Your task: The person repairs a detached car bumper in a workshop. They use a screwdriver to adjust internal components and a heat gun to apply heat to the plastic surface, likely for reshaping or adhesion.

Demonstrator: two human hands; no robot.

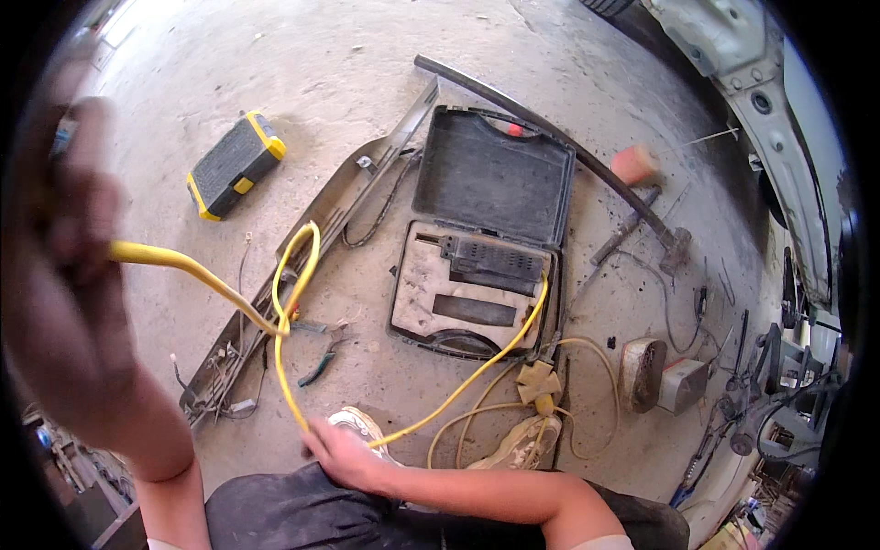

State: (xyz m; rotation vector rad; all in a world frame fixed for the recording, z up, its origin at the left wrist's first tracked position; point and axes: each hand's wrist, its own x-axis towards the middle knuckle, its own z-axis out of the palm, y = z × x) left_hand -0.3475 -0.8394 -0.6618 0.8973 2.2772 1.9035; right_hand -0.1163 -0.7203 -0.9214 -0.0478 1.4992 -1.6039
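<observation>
My left hand (87, 211), raised close at the far left and blurred by motion, is closed round a yellow cable (174, 257); whatever else is in it cannot be made out. The cable leaves its fingers, makes a twisted loop in the air, then drops to my right hand (344, 456). That hand, low over my shoe, is closed on the cable with the fingers pinched. From there the cable curves up to a black slotted device (495, 259) lying in dusty grey foam inside an open black plastic case (495, 174).
Left of the case lie a long metal trim piece (353, 188), green-handled pliers (318, 368) and a black-yellow box (236, 167). A long-handled hammer (676, 247) rests at right, near a red block (634, 165). Another cable (612, 403) coils by my shoe (518, 445). A car body (761, 101) stands at right.
</observation>
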